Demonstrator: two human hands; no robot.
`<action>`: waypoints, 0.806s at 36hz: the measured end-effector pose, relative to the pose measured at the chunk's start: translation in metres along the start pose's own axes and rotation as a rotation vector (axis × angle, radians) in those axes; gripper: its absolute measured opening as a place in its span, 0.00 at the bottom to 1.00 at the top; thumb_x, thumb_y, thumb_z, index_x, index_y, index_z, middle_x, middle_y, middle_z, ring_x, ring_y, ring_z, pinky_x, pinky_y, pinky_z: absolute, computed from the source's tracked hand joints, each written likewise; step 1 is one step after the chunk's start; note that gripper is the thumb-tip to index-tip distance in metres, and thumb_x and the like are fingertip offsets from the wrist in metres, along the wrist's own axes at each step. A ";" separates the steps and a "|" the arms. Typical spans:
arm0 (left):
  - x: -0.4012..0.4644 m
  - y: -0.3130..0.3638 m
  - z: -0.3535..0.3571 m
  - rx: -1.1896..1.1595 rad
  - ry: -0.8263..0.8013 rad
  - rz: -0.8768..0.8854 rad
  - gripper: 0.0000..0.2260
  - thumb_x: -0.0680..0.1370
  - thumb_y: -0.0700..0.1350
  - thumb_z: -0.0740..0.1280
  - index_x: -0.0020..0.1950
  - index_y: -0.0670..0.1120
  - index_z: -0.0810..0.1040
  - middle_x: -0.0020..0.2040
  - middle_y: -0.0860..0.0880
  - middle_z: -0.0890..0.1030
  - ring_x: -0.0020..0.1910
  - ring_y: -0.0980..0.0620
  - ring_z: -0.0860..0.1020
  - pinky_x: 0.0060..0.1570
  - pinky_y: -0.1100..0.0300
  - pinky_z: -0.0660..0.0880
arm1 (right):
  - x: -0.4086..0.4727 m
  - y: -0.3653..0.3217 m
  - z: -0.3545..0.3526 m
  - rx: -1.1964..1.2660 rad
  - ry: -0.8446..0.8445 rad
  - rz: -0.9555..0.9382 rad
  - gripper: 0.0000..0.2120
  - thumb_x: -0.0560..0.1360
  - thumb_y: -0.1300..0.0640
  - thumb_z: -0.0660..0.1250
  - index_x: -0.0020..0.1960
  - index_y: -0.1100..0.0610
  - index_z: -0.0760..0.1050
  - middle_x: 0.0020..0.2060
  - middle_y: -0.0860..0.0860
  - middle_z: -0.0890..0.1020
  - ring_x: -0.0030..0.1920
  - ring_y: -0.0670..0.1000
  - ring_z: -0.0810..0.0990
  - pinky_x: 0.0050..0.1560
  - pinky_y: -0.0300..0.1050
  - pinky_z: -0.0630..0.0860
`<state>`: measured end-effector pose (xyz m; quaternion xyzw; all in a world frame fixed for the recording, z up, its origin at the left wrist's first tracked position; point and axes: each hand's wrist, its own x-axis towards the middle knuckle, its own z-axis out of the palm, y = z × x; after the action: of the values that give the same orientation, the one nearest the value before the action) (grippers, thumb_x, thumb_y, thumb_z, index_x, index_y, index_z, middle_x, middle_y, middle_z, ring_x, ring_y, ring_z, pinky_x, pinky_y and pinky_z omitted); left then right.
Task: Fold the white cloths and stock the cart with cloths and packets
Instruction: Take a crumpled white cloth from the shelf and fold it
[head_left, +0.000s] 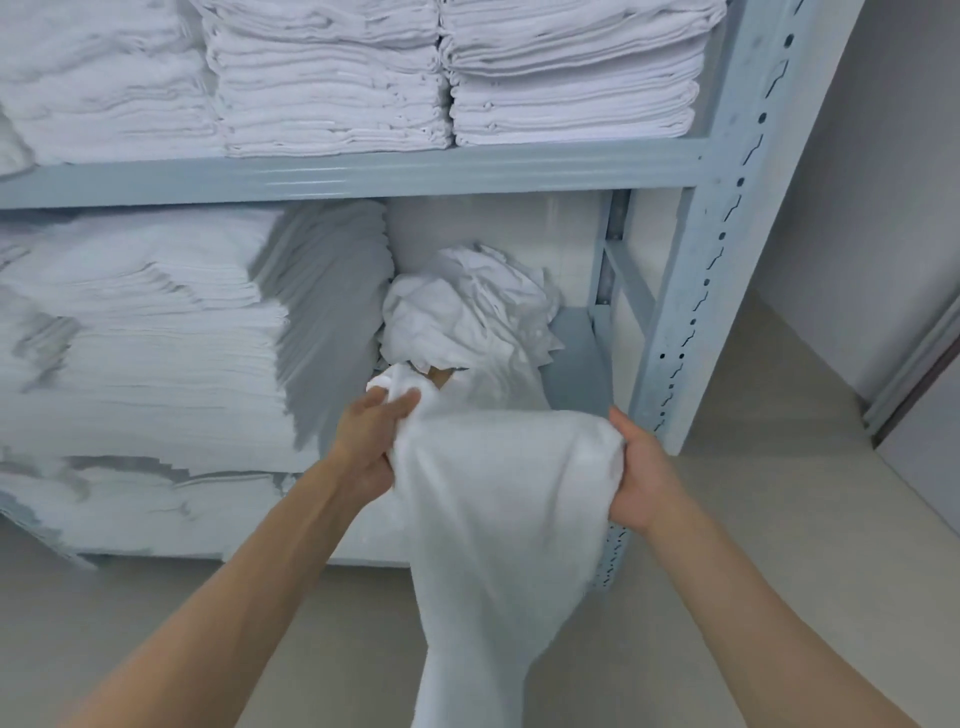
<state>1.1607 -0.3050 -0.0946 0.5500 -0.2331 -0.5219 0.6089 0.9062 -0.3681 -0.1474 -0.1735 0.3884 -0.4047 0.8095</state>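
Storage room with pale walls and a pale floor (727, 545), dominated by a grey-blue metal shelving rack (691, 312) with punched uprights. No brand, label or readable writing shows anywhere. The upper shelf carries neat folded stacks (332, 78) of white linen, and the lower shelf has a tall folded pile (140, 332) on the left plus a crumpled heap (467, 312) of loose white cloths squeezed in beside it. In front, the white cloth (498, 509) hangs between both hands: the left hand (371, 431) has its grip bunched on one top corner, while the right hand (641, 478) clutches the other edge.
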 end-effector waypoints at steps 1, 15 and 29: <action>0.003 0.003 -0.001 -0.019 0.039 -0.033 0.03 0.80 0.38 0.68 0.49 0.45 0.78 0.43 0.45 0.86 0.38 0.49 0.85 0.33 0.56 0.81 | 0.001 -0.003 -0.006 0.007 0.035 0.002 0.25 0.81 0.43 0.60 0.66 0.61 0.76 0.57 0.61 0.83 0.55 0.61 0.83 0.53 0.56 0.76; 0.029 -0.043 0.015 0.067 0.060 -0.132 0.06 0.79 0.36 0.67 0.55 0.41 0.81 0.48 0.43 0.85 0.47 0.44 0.83 0.42 0.49 0.79 | 0.002 -0.034 -0.033 -0.015 0.163 -0.055 0.13 0.84 0.55 0.57 0.55 0.63 0.76 0.47 0.59 0.85 0.43 0.57 0.84 0.42 0.51 0.80; 0.069 -0.016 -0.008 0.220 0.436 -0.081 0.12 0.73 0.44 0.77 0.50 0.41 0.79 0.54 0.43 0.79 0.42 0.46 0.78 0.44 0.50 0.76 | 0.028 -0.104 -0.128 -0.558 0.798 -0.410 0.23 0.82 0.48 0.60 0.67 0.65 0.70 0.61 0.60 0.78 0.51 0.58 0.76 0.48 0.46 0.68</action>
<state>1.1856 -0.3612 -0.1312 0.7215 -0.1294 -0.3862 0.5599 0.7638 -0.4497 -0.1814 -0.2869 0.7176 -0.4704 0.4260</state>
